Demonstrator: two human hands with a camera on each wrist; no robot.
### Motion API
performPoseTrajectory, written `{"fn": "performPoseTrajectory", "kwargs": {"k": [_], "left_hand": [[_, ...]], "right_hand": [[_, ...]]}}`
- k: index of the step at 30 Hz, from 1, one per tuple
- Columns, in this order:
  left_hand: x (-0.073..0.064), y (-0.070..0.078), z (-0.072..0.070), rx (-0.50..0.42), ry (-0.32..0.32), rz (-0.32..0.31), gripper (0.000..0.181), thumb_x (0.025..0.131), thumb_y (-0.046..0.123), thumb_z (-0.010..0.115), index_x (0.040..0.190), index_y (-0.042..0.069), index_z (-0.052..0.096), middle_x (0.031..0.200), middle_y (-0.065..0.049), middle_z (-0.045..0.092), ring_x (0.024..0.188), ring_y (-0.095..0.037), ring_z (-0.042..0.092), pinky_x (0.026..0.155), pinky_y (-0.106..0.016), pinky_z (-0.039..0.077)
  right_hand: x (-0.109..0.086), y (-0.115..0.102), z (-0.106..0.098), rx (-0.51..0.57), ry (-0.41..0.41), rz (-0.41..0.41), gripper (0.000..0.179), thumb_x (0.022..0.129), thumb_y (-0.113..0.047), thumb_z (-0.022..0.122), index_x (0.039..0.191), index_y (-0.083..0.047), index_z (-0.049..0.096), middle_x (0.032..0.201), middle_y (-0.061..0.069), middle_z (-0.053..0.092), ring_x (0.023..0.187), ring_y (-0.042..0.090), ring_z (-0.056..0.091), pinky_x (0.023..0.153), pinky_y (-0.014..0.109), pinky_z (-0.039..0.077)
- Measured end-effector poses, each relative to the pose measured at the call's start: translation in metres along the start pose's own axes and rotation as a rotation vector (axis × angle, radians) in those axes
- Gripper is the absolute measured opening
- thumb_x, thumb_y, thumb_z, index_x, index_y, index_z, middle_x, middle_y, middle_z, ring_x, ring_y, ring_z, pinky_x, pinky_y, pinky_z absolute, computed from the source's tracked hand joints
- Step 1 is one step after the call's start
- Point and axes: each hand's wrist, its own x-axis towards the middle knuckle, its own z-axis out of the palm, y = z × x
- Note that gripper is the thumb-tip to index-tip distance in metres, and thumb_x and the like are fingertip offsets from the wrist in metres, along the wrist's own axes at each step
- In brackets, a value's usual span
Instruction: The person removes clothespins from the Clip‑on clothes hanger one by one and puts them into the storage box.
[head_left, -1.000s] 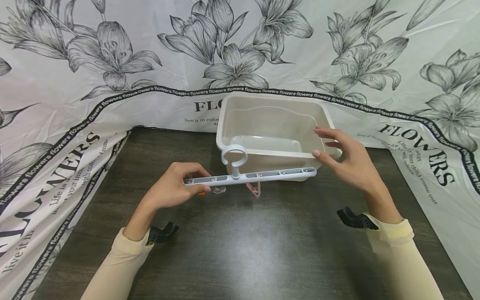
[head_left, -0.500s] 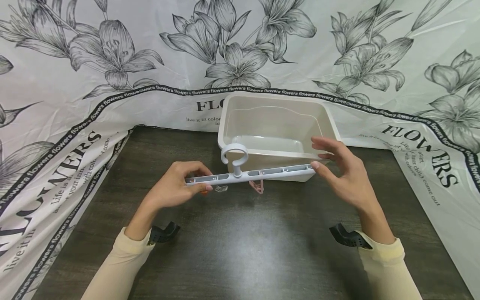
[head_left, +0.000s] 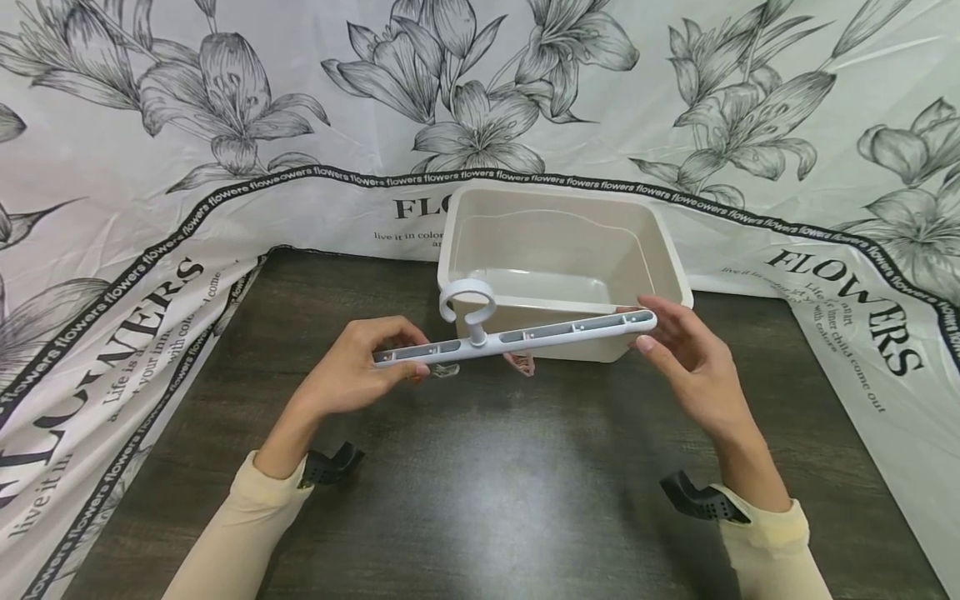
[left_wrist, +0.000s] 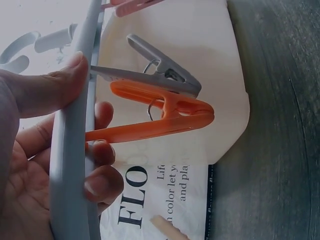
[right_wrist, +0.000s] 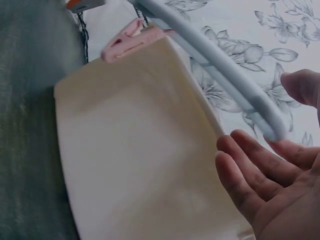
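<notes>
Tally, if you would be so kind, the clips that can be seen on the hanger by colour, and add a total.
Orange clip: 1
Grey clip: 1
Pink clip: 1
Total: 3

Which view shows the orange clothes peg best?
The left wrist view: the orange clothes peg shows large and nearly whole there. The head view gives just an orange scrap beside the left hand; the right wrist view, an orange sliver at its top edge.
</notes>
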Motion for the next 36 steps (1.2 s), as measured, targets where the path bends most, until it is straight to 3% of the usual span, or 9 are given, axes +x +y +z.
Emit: {"fn": "performPoseTrajectory", "kwargs": {"k": [3,10,18,25,31,36], "left_hand": [[0.001,0.001,0.001,0.027,0.015,0.016,0.022,0.084,0.015,0.086,0.100,0.021,0.071,0.084,0.009,0.072,0.073,-0.010,0.066,0.062,-0.027,0.050],[0.002,0.003,0.005,0.050,0.015,0.025,0.024,0.083,0.017,0.087,0.099,0.022,0.071,0.085,0.009,0.069,0.074,-0.014,0.063,0.063,-0.026,0.047],[0.002,0.004,0.007,0.053,0.020,0.029,0.024,0.082,0.015,0.087,0.099,0.022,0.071,0.084,0.008,0.069,0.073,-0.016,0.062,0.063,-0.026,0.046],[0.003,0.003,0.009,0.036,0.012,0.048,0.023,0.083,0.016,0.087,0.100,0.018,0.071,0.084,0.006,0.070,0.071,-0.011,0.062,0.063,-0.025,0.048],[0.003,0.003,0.011,0.024,-0.002,0.029,0.024,0.084,0.018,0.086,0.100,0.022,0.070,0.084,0.009,0.069,0.072,-0.011,0.062,0.064,-0.026,0.048],[0.003,0.002,0.012,0.024,-0.016,0.016,0.025,0.083,0.018,0.087,0.101,0.023,0.069,0.085,0.010,0.069,0.073,-0.011,0.062,0.065,-0.027,0.049]], "right_hand": [[-0.004,0.005,0.004,-0.036,-0.021,0.030,0.046,0.102,0.002,0.058,0.147,-0.001,0.049,0.131,0.003,0.069,0.117,0.010,0.068,0.094,0.017,0.054],[-0.008,0.017,0.023,-0.124,-0.107,0.092,0.036,0.103,-0.006,0.060,0.139,-0.006,0.056,0.126,0.021,0.069,0.116,0.008,0.068,0.093,0.018,0.053],[-0.006,0.026,0.047,-0.136,-0.160,0.095,0.035,0.102,-0.010,0.064,0.137,-0.011,0.060,0.128,0.016,0.069,0.117,0.008,0.066,0.097,0.021,0.053],[-0.003,0.030,0.067,-0.096,-0.185,0.107,0.037,0.102,-0.014,0.065,0.138,-0.018,0.060,0.130,0.012,0.069,0.121,0.028,0.066,0.098,0.027,0.054],[-0.001,0.031,0.080,-0.110,-0.169,0.124,0.034,0.102,-0.019,0.066,0.135,-0.023,0.062,0.128,0.001,0.070,0.119,0.016,0.067,0.096,0.028,0.054],[0.002,0.035,0.088,-0.090,-0.203,0.056,0.036,0.102,-0.013,0.064,0.138,-0.020,0.061,0.130,0.006,0.070,0.119,0.018,0.068,0.097,0.030,0.055]]}}
